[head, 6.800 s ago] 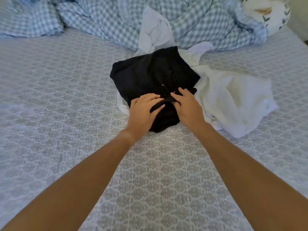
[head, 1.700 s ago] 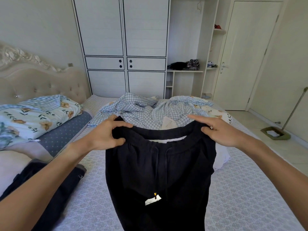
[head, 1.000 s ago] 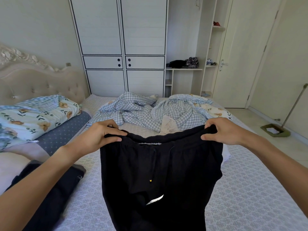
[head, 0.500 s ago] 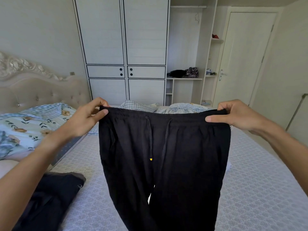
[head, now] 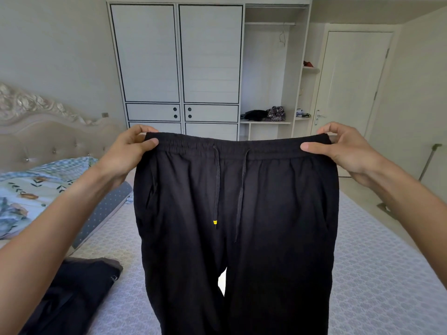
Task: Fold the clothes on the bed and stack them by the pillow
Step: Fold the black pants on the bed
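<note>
Black trousers point(head: 242, 213) raised higher, left hand point(head: 125, 151) and right hand point(head: 343, 148) pinching waistband, no readable label

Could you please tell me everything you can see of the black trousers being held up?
The black trousers look like soft, matte knit fabric. They hang upright in the air over the bed, spread wide, front toward the camera. The elastic waistband is gathered, and two dark drawstrings dangle from it; the left one ends in a yellow tip. A side pocket slit shows near the left edge. The legs part low down and run out of frame. The left hand and right hand pinch the waistband corners.
</note>
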